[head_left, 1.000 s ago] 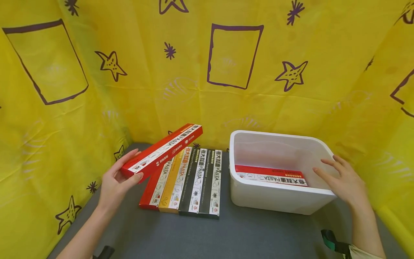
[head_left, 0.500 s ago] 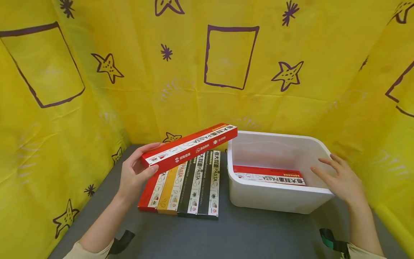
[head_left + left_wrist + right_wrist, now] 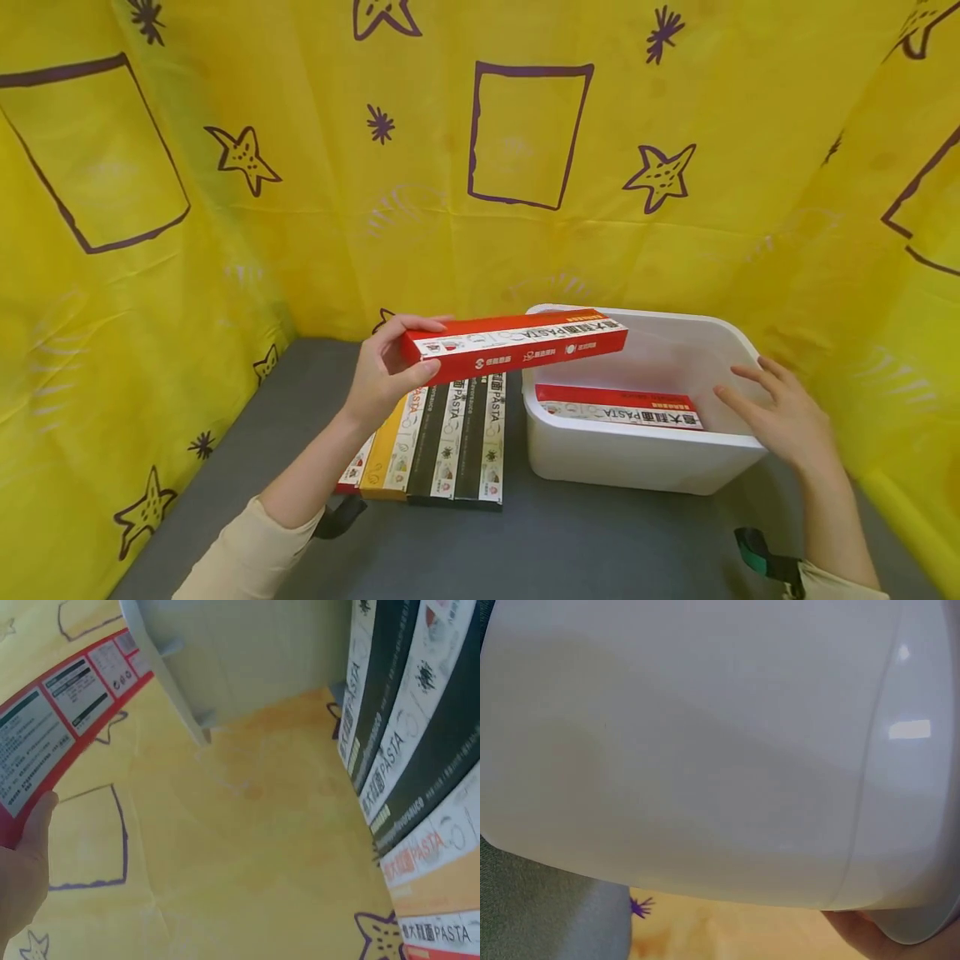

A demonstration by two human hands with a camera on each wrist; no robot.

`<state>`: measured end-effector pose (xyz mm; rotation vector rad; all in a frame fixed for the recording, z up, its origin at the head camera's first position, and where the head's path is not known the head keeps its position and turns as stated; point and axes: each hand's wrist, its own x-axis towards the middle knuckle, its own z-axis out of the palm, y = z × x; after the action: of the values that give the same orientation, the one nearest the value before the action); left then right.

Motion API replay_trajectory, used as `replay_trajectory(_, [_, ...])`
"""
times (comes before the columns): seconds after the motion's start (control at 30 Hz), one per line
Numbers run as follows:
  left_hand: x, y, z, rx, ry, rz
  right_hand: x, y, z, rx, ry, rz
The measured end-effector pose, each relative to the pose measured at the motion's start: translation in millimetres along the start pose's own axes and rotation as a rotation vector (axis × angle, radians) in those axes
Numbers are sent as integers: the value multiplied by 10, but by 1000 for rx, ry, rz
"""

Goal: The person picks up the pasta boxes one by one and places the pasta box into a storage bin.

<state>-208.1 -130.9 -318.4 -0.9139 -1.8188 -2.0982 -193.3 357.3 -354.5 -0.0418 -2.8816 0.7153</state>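
My left hand [image 3: 386, 371] grips one end of a long red pasta box [image 3: 517, 343] and holds it level in the air, its far end over the left rim of the white plastic bin [image 3: 645, 462]. In the left wrist view the box's underside [image 3: 64, 712] shows above my thumb. Another red pasta box [image 3: 621, 405] lies flat inside the bin. My right hand [image 3: 780, 412] rests with relaxed fingers on the bin's right rim; the right wrist view shows only the bin's white wall [image 3: 705, 750].
A row of several pasta boxes [image 3: 442, 433], red, yellow and black, lies on the grey tabletop [image 3: 570, 542] left of the bin. Yellow cloth with purple stars [image 3: 525, 167] walls in the back and both sides.
My left hand has carried the red box rightward from above the row to the bin's left rim and levelled it. The right hand has stayed on the bin.
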Motion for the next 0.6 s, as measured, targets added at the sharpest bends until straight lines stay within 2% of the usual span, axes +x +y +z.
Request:
replay_trajectory(0.1, [75,-52,80,-21,-46,-12,0,-6,3,-3,1,-3])
replay_trajectory(0.37, [203,-180,277,-1,-157,-59,-6,-31,9,-12,8,-4])
replay_trajectory(0.6, [297,-301,445,20,-224,-80,-11,-22,4,-8,15,1])
